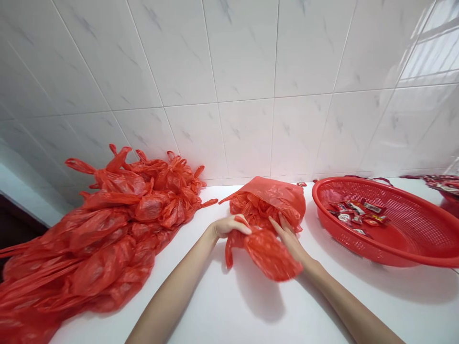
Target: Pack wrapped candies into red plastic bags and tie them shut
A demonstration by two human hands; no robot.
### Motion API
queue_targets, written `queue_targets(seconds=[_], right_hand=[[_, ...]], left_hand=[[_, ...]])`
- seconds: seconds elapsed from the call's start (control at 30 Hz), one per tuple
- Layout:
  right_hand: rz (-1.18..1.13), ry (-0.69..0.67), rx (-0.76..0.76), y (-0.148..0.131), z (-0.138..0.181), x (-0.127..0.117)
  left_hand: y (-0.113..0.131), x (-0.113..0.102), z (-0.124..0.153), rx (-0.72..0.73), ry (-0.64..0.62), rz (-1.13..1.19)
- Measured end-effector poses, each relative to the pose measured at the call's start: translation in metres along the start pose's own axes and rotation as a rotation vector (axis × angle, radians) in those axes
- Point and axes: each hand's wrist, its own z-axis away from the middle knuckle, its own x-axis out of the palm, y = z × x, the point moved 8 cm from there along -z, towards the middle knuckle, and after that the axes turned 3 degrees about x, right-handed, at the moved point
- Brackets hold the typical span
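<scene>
In the middle of the white table, my left hand (232,226) is closed around the gathered part of a thin red plastic bag (274,255). That bag hangs loosely in front of my hands, above the tabletop. Behind it lies a larger red bag (274,188) with its mouth towards me, filled with crumpled red plastic. My right hand (288,237) rests at the right side of that mouth with fingers stretched out, touching the plastic. Part of the right hand's fingers is hidden by the red plastic.
A big heap of red plastic bags (118,234) covers the left side of the table. On the right stands a red perforated basket (412,203) with several wrapped sweets (358,212) in it. More small packets (442,183) lie at the far right. A tiled wall (247,124) closes off the back.
</scene>
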Motion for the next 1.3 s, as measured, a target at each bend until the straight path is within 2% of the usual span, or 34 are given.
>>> queue_targets(seconds=[0.1, 0.17, 0.27, 0.33, 0.43, 0.5, 0.57, 0.7, 0.87, 0.97, 1.07, 1.13, 1.2, 1.23, 1.3], right_hand=[[0.037, -0.053, -0.017, -0.003, -0.003, 0.0], [0.011, -0.028, -0.07, -0.013, -0.004, -0.007], [-0.055, 0.031, -0.112, -0.031, -0.002, -0.021], [-0.094, 0.055, -0.118, -0.039, 0.0, -0.03], [-0.129, 0.077, -0.114, -0.042, 0.002, -0.041], [-0.138, 0.094, -0.088, -0.037, 0.002, -0.047], [-0.157, 0.113, -0.043, -0.028, 0.001, -0.053], [-0.29, 0.132, 0.088, -0.015, -0.001, -0.068], [-0.623, 0.213, 0.212, -0.014, 0.002, -0.09], [-0.693, 0.261, 0.236, -0.014, 0.005, -0.092], [-0.568, 0.418, 0.154, -0.019, 0.009, -0.102], [-0.388, 0.604, 0.036, -0.031, 0.017, -0.115], [-0.247, 0.691, -0.097, -0.05, 0.027, -0.118], [-0.212, 0.663, -0.167, -0.06, 0.029, -0.113], [-0.178, 0.488, -0.322, -0.083, 0.033, -0.091]], left_hand=[[-0.016, 0.025, 0.002, -0.098, -0.145, -0.122], [-0.023, 0.034, -0.008, -0.099, -0.137, -0.135], [-0.034, 0.038, -0.031, -0.105, -0.009, 0.054], [-0.038, 0.035, -0.047, -0.089, 0.123, 0.206], [-0.032, 0.024, -0.063, 0.011, 0.319, 0.304], [-0.024, 0.016, -0.066, 0.067, 0.398, 0.337], [-0.017, 0.011, -0.063, 0.094, 0.425, 0.374], [-0.007, 0.005, -0.043, 0.085, 0.367, 0.401], [-0.02, 0.008, -0.001, -0.04, 0.242, 0.307], [-0.027, 0.017, 0.019, -0.077, 0.168, 0.31], [-0.026, 0.023, 0.03, -0.051, 0.192, 0.417], [-0.027, 0.023, 0.033, -0.04, 0.252, 0.546], [-0.029, 0.023, 0.034, -0.03, 0.311, 0.653], [-0.031, 0.022, 0.035, -0.014, 0.346, 0.677], [-0.033, 0.019, 0.037, 0.029, 0.422, 0.674]])
